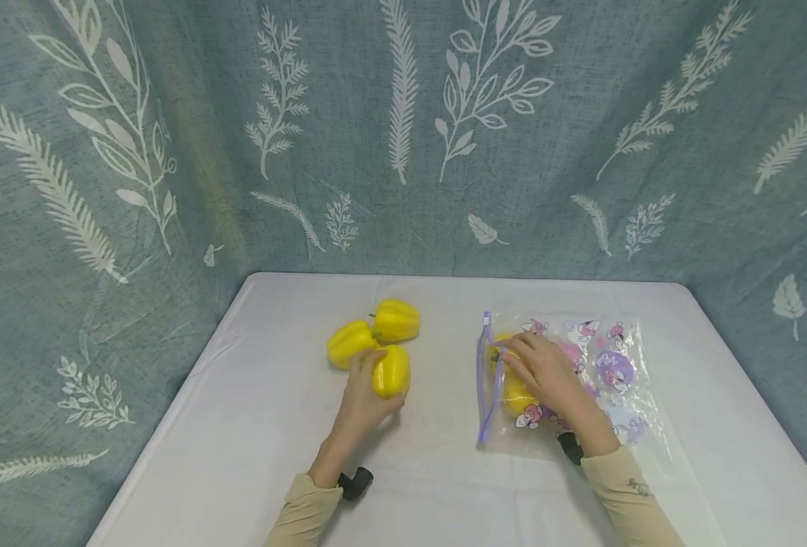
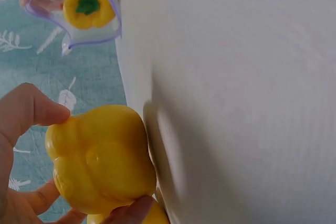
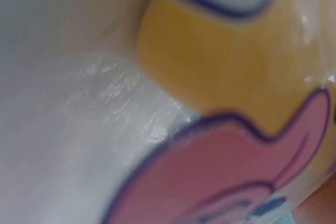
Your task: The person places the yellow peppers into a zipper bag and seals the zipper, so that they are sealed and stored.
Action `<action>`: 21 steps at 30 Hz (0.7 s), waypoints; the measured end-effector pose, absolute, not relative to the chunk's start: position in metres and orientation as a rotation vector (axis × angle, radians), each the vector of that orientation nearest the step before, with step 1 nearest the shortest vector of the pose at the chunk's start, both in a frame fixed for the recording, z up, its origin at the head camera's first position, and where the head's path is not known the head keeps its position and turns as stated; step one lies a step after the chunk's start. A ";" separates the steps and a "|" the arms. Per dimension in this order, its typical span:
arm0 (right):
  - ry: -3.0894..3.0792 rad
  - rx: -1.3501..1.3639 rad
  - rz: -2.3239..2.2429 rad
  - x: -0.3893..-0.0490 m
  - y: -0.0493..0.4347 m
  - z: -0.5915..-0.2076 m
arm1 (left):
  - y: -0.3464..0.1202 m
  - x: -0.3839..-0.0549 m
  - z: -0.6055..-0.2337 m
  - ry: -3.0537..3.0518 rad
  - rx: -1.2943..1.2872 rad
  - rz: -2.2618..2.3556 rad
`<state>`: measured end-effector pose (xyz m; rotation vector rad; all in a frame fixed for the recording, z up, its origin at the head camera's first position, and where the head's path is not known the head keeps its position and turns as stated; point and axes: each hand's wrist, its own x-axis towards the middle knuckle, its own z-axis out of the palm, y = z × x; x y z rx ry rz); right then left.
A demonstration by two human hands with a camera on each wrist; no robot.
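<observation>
My left hand (image 1: 365, 395) grips a yellow bell pepper (image 1: 391, 372), thumb on one side and fingers on the other; its lobed underside faces the left wrist view. Close by lie two more yellow bell peppers, one to the left (image 1: 350, 343) and one behind (image 1: 397, 320). My right hand (image 1: 543, 372) holds a clear printed zip bag (image 1: 615, 403) near its parted purple zip edge (image 1: 488, 395). Yellow peppers (image 1: 517, 393) are inside, one with its green stem (image 2: 87, 4) toward the mouth. Printed plastic fills the right wrist view, hiding the right fingertips there.
A white cloth (image 1: 253, 425) covers the table. Behind and at both sides hangs a blue-green leaf-patterned curtain (image 1: 356, 137). The bag lies on the right half of the table, the loose peppers left of centre.
</observation>
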<state>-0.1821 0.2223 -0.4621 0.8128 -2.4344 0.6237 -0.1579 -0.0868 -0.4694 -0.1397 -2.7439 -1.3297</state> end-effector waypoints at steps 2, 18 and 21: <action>-2.443 0.809 0.623 -0.182 0.223 -0.463 | -0.086 -0.158 -0.469 -2.741 -0.151 -1.323; -2.413 0.834 0.620 -0.183 0.223 -0.464 | -0.072 -0.158 -0.466 -2.691 -0.333 -1.411; -2.410 0.837 0.618 -0.183 0.223 -0.464 | -0.069 -0.158 -0.466 -2.687 -0.371 -1.412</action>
